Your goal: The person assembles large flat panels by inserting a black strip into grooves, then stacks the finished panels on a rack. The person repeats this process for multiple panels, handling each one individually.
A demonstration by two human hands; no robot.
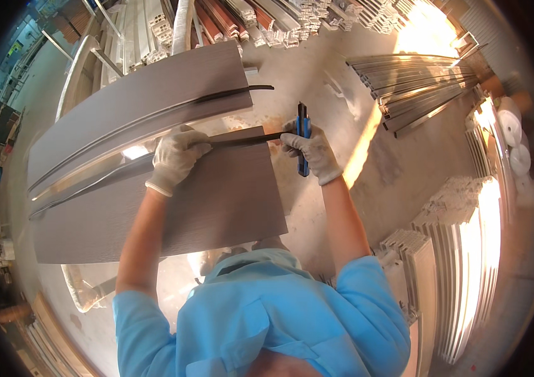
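My left hand [179,157], in a white work glove, is closed at the far edge of the near grey-brown panel [229,195], pinching a black strip [245,139] that runs along that edge. The strip stretches past the panel's right end to my right hand [318,154], also gloved. That hand is closed round a blue and black utility knife [303,160], held upright in the picture, with the strip's end at its fingers. Beyond lies a second grey-brown panel [147,88]. Another black strip [216,97] lies along its near edge, its end sticking out past the right side.
Bundled long profiles [135,31] lie on a rack at the far left, with more stacked behind. Dark metal bars [417,88] rest on the floor at far right. Pale stacked profiles [468,251] stand to the right, beside white rolls [512,125]. A wrapped support leg [78,289] shows below the near panel.
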